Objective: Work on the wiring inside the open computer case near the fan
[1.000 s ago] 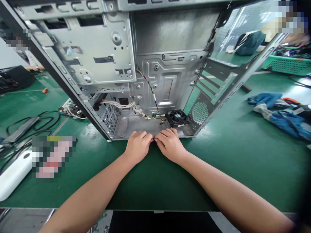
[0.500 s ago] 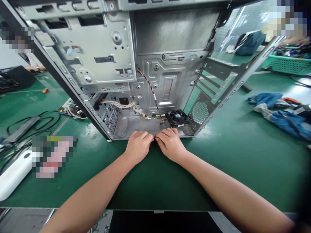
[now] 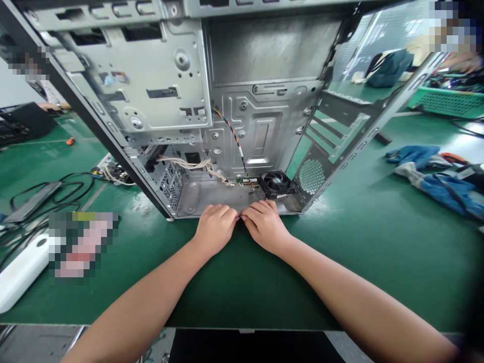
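Observation:
An open metal computer case [image 3: 260, 133] stands in front of me on the green table. At its lower edge are my left hand [image 3: 217, 227] and my right hand [image 3: 265, 224], fingers curled and thumbs close together. A tiny dark bit shows where the fingertips almost meet; whatever they grip is too small to make out. Just behind my right hand, a black cooling fan [image 3: 278, 182] lies on the case floor. Beside it is a green memory stick [image 3: 247, 180]. Multicoloured wires [image 3: 237, 141] hang down to it, and pale cables [image 3: 192, 164] run from the left.
At left lie black cables with an adapter [image 3: 34, 201], a white long object [image 3: 26, 272] and a blurred-out pink item [image 3: 88, 242]. Blue gloves or cloth [image 3: 449, 176] rest at right. A green basket [image 3: 449, 101] stands behind them. Other people are partly visible at the far side.

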`<action>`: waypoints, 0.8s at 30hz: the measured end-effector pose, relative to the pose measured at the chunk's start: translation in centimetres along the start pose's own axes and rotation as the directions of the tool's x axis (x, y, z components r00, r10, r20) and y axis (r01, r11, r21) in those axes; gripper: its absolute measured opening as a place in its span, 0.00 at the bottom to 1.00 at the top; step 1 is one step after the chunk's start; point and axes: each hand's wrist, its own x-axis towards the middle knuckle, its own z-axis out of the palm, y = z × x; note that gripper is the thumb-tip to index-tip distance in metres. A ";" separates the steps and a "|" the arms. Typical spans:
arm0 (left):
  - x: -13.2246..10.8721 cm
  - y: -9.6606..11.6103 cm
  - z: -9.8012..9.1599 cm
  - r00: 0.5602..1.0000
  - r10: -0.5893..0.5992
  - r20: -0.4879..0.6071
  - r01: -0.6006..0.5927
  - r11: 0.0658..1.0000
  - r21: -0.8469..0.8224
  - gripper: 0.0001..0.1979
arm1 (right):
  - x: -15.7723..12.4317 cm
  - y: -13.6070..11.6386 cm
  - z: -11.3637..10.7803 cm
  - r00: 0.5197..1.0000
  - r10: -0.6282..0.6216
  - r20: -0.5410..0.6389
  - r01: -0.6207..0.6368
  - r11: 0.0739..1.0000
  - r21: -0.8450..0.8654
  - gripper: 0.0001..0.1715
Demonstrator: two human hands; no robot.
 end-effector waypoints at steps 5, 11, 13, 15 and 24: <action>0.1 0.1 -0.1 1.000 0.007 0.010 -0.007 1.000 0.030 0.14 | 0.1 -0.1 -0.1 1.000 0.000 -0.010 0.000 1.000 -0.005 0.12; 0.1 0.1 -0.2 1.000 -0.006 0.016 0.006 1.000 -0.002 0.13 | 0.1 0.0 0.1 1.000 0.000 -0.017 0.000 1.000 0.000 0.12; 0.1 0.1 -0.1 1.000 -0.010 0.018 0.010 1.000 -0.008 0.12 | 0.1 0.0 0.1 1.000 -0.004 -0.014 0.004 1.000 -0.004 0.12; 0.1 0.0 0.0 1.000 -0.014 0.012 0.014 1.000 -0.014 0.11 | 0.1 0.0 0.1 1.000 -0.007 -0.007 0.006 1.000 -0.011 0.12; 0.0 -0.1 0.4 0.999 -0.034 -0.003 0.034 0.997 -0.065 0.09 | 0.0 0.1 0.2 1.000 -0.001 0.017 0.001 1.000 -0.016 0.14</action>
